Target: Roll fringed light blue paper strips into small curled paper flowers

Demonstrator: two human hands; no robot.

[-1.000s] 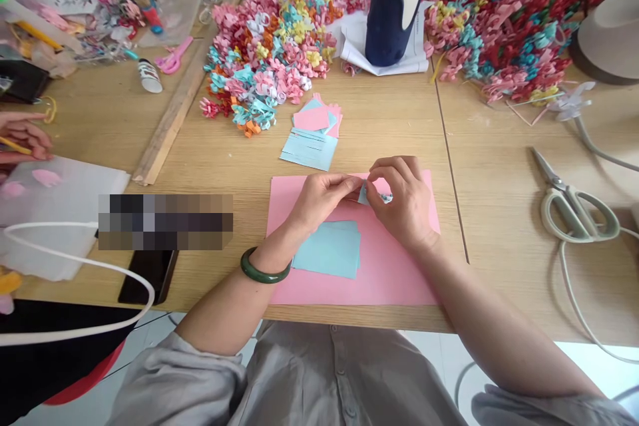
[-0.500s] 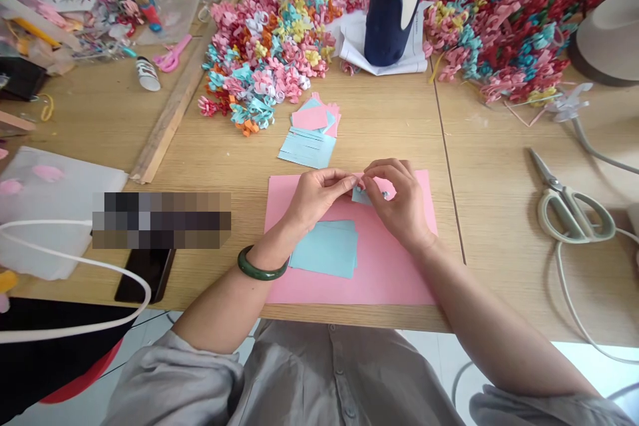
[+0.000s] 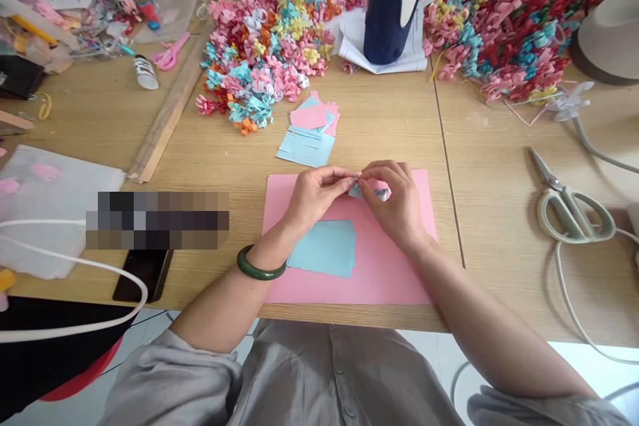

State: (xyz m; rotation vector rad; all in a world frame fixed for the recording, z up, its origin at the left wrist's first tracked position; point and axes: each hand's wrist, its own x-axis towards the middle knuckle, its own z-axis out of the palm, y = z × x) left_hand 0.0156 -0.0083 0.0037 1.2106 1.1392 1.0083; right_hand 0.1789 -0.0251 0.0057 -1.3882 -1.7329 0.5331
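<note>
Between my fingertips is a small piece of light blue paper (image 3: 355,191), with curled bits along its right part. My left hand (image 3: 317,196) pinches its left end, a green bangle (image 3: 259,265) on the wrist. On the other side my right hand (image 3: 397,203) closes thumb and forefinger on it, hiding much of the piece. Both hands are above a pink paper sheet (image 3: 394,279), where blue paper rectangles (image 3: 322,249) lie stacked. Just beyond my hands rest a slit blue sheet (image 3: 305,148) and small pink paper pieces (image 3: 308,117).
Piles of curled paper flowers (image 3: 279,46) and more paper flowers (image 3: 504,33) line the back, with a dark blue bottle (image 3: 384,20) between. Scissors (image 3: 574,213) lie at right. A wooden strip (image 3: 167,113), glue bottle (image 3: 145,72), pink scissors (image 3: 170,53) and phone (image 3: 144,274) are at left.
My right fingertips have shifted slightly left, closer to my left fingertips. More of the curled blue paper shows beneath my right hand. The view has shifted a little.
</note>
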